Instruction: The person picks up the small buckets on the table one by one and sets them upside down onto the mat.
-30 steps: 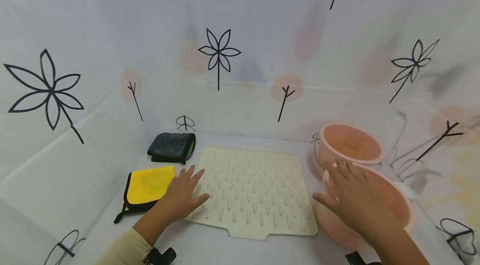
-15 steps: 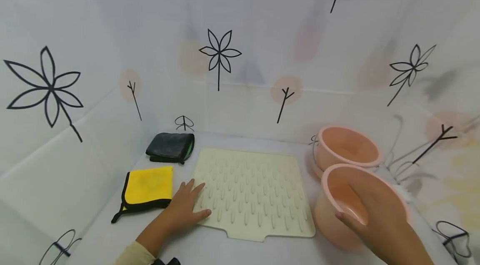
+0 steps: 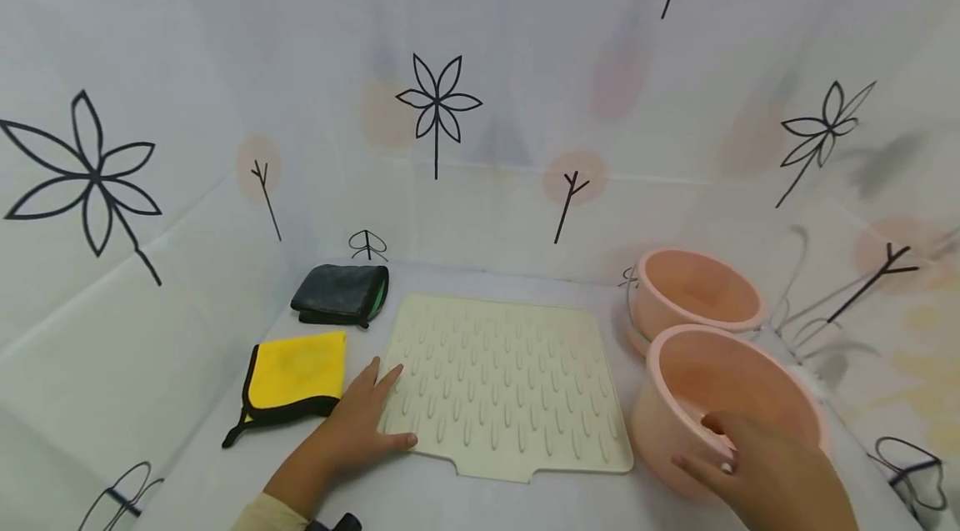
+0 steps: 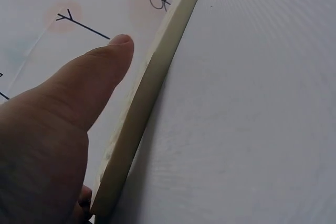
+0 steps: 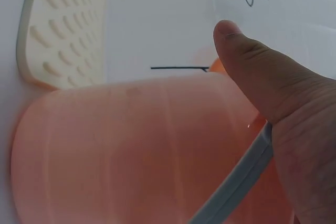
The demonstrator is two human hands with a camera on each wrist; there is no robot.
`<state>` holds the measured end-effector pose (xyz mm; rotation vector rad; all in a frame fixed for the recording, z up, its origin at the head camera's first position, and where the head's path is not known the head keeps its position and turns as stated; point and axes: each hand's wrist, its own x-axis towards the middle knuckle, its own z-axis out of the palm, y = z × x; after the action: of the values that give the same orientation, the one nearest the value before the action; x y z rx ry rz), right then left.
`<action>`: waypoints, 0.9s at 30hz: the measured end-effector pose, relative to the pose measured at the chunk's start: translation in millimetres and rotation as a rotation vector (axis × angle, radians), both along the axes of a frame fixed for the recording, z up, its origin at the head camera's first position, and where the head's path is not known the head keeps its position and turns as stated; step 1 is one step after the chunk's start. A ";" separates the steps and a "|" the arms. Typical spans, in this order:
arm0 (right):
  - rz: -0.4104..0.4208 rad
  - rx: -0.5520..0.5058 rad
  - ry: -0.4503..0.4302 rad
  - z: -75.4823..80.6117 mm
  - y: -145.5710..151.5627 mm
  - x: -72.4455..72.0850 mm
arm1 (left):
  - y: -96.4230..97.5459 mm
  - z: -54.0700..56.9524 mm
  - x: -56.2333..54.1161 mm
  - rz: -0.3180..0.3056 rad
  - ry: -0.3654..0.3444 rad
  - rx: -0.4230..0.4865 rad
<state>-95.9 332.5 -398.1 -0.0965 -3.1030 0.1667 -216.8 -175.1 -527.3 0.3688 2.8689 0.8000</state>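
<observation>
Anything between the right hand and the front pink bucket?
Nothing visible: the right hand straddles the near rim of the front pink bucket, fingers inside. A gray strip, likely its handle, crosses its outside beside the hand; the rear pink bucket stands beyond.

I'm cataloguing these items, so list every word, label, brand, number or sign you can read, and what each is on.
None: no readable text shows in any view.
The white backdrop bears drawings, such as a flower and a twig, not lettering.
I can make out no text on the yellow cloth, dark gray cloth, cream ridged board, front pink bucket or rear pink bucket.
</observation>
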 end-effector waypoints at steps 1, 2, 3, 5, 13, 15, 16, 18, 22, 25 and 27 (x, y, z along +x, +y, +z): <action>-0.007 0.008 -0.010 0.4 -1.1 0.0 | -0.2 0.0 -0.3 -0.005 0.001 -0.009; -0.011 0.016 -0.028 1.0 -1.8 0.1 | -0.3 0.1 -0.3 -0.010 -0.001 -0.021; -0.014 0.021 -0.043 1.2 -2.6 0.2 | -0.5 0.1 -0.2 -0.014 -0.004 -0.033; -0.031 0.018 -0.078 1.4 -4.0 0.4 | -0.7 0.5 0.7 -0.013 -0.023 -0.054; -0.047 0.000 -0.131 -1.4 -6.6 -0.3 | -2.1 -1.8 2.7 -0.023 -0.049 -0.094; -0.053 0.003 -0.131 -2.7 -6.2 -1.3 | -2.2 -2.0 2.2 -0.013 -0.057 -0.094; -0.055 0.004 -0.126 -3.4 -5.8 -1.7 | -2.2 -2.1 1.4 -0.006 -0.059 -0.098; -0.057 0.008 -0.109 -4.2 -5.3 -1.7 | -2.4 -1.8 0.4 0.004 -0.052 -0.105; -0.049 0.017 -0.053 -6.2 -5.5 -0.7 | -3.0 -0.9 1.1 0.013 -0.043 -0.120; -0.039 0.029 0.019 -8.0 -7.1 1.2 | -3.1 -0.5 1.7 0.004 -0.038 -0.118; -0.029 0.037 0.072 -9.3 -8.1 2.7 | -3.1 -0.5 1.9 -0.005 -0.037 -0.117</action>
<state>-93.2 324.4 -407.3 -0.1316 -3.0300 0.1089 -214.9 -178.3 -527.8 0.3425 2.8627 0.6279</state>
